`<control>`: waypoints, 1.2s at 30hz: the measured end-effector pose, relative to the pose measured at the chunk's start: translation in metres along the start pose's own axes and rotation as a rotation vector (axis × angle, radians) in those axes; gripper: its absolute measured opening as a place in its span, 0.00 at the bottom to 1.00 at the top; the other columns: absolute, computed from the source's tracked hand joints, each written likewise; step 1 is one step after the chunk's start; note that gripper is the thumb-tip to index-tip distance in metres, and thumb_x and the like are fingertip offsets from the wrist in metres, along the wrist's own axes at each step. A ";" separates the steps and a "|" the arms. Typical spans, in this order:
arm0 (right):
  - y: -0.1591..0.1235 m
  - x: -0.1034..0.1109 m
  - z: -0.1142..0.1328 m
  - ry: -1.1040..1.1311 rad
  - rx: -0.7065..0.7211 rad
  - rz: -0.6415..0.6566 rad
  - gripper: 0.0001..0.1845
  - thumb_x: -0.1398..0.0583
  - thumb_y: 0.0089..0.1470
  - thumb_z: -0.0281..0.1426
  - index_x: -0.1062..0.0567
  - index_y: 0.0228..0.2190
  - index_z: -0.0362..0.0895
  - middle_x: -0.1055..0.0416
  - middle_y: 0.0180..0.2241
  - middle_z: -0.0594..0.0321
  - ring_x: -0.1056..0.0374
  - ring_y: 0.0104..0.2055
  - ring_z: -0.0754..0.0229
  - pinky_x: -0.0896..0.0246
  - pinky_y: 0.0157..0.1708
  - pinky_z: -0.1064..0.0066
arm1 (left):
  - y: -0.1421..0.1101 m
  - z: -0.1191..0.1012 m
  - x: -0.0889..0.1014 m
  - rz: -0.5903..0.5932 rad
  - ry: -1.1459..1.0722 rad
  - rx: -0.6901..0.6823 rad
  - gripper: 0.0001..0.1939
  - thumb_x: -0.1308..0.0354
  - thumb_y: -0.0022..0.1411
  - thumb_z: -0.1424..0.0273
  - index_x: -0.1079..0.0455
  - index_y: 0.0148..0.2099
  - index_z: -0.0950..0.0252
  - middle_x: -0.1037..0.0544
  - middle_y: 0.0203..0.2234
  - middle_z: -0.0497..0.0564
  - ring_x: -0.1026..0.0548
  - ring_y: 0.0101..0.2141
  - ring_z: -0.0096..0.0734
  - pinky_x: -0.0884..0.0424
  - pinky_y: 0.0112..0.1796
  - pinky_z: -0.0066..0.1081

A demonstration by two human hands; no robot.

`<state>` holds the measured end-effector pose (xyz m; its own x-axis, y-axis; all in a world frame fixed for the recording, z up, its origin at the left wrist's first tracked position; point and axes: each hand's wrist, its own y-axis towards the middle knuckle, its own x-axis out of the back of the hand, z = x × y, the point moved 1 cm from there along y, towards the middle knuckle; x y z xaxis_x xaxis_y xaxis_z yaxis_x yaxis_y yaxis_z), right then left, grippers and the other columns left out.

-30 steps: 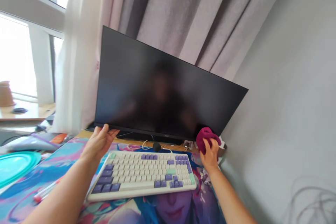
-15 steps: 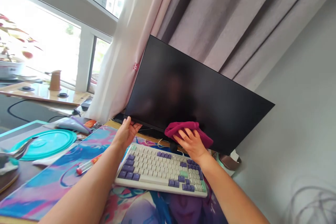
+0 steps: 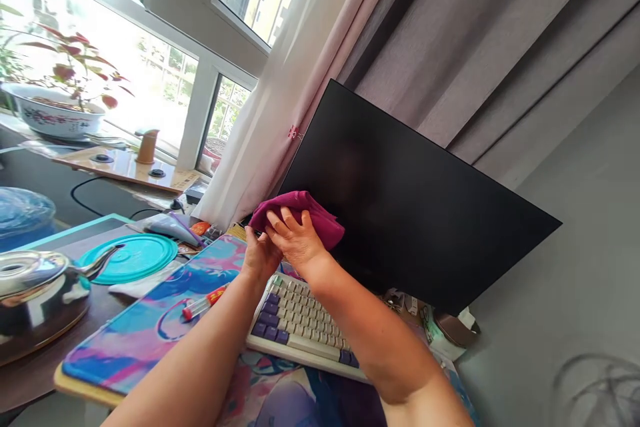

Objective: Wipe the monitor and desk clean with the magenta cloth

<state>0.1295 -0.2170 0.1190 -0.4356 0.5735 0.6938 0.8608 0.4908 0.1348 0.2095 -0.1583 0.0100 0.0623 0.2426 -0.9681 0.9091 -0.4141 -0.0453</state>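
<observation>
Apparently mid-wipe, cloth [image 3: 326, 228] at monitor's [image 3: 420, 200] lower left corner

Done vs. left: can't tell, dark panel shows no wiped/unwiped line. I've got my right hand [image 3: 296, 240] part-open, fingers spread on the cloth, monitor stretching off to its right. Left hand [image 3: 260, 259] just beside, below it; fingertips partly hidden, grip can't tell. Keyboard [image 3: 313, 341] below right hand.

Cloth [image 3: 320, 219]: magenta fabric, matt, soft-looking. Monitor [image 3: 420, 200]: matt blk, smooth. Keyboard [image 3: 305, 323]: plastic-looking, low sheen. Kettle [image 3: 37, 297]: shiny metal, mirror-smooth. Round lid [image 3: 133, 257]: teal plastic-looking, smooth w/ slight gloss.
</observation>
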 end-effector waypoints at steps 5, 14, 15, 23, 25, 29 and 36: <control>0.007 -0.002 0.011 -0.110 0.044 0.068 0.27 0.53 0.79 0.30 0.32 0.71 0.54 0.50 0.81 0.71 0.51 0.81 0.47 0.32 0.69 0.42 | 0.009 -0.001 0.009 -0.012 -0.047 -0.030 0.37 0.64 0.81 0.44 0.21 0.55 0.63 0.14 0.54 0.60 0.24 0.67 0.41 0.26 0.64 0.38; -0.060 -0.027 -0.016 -0.091 0.105 0.085 0.23 0.45 0.73 0.29 0.22 0.64 0.49 0.47 0.80 0.66 0.48 0.80 0.41 0.30 0.70 0.38 | 0.016 0.000 0.006 0.137 -0.082 -0.042 0.39 0.70 0.81 0.45 0.25 0.59 0.63 0.14 0.39 0.58 0.15 0.39 0.41 0.19 0.56 0.48; -0.071 -0.029 -0.021 -0.099 0.111 0.086 0.23 0.45 0.73 0.28 0.21 0.62 0.49 0.46 0.80 0.67 0.46 0.79 0.41 0.30 0.69 0.38 | 0.015 0.000 0.004 0.148 -0.072 -0.040 0.39 0.70 0.80 0.44 0.25 0.60 0.63 0.14 0.39 0.58 0.16 0.38 0.40 0.18 0.56 0.48; -0.172 -0.050 -0.065 -0.109 0.116 0.120 0.17 0.40 0.68 0.25 0.14 0.49 0.51 0.38 0.77 0.70 0.39 0.76 0.45 0.30 0.70 0.42 | 0.011 0.000 -0.006 0.084 0.007 -0.063 0.41 0.72 0.79 0.42 0.25 0.60 0.62 0.15 0.42 0.59 0.15 0.48 0.44 0.20 0.58 0.53; -0.197 -0.055 -0.073 -0.095 0.094 0.121 0.18 0.40 0.67 0.23 0.14 0.49 0.51 0.38 0.77 0.68 0.39 0.76 0.45 0.32 0.71 0.41 | 0.009 0.000 -0.008 0.072 0.018 -0.064 0.41 0.72 0.80 0.43 0.25 0.60 0.63 0.15 0.43 0.60 0.16 0.49 0.44 0.21 0.59 0.53; -0.251 -0.066 -0.086 -0.088 0.043 0.133 0.17 0.39 0.66 0.23 0.14 0.49 0.50 0.39 0.77 0.67 0.37 0.75 0.46 0.32 0.71 0.45 | 0.006 0.000 -0.012 0.043 0.043 -0.075 0.40 0.72 0.81 0.45 0.24 0.57 0.64 0.15 0.42 0.59 0.15 0.44 0.44 0.20 0.58 0.55; -0.341 -0.089 -0.107 -0.061 -0.090 0.102 0.33 0.43 0.64 0.18 0.21 0.63 0.57 0.34 0.75 0.65 0.34 0.73 0.47 0.34 0.70 0.42 | 0.022 0.005 -0.003 0.036 0.071 -0.111 0.18 0.52 0.82 0.59 0.25 0.45 0.62 0.18 0.30 0.52 0.14 0.40 0.40 0.19 0.59 0.53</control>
<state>-0.0973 -0.5058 0.0864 -0.3577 0.6573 0.6633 0.9203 0.3688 0.1309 0.2269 -0.1727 0.0103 0.1207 0.2925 -0.9486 0.9456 -0.3248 0.0202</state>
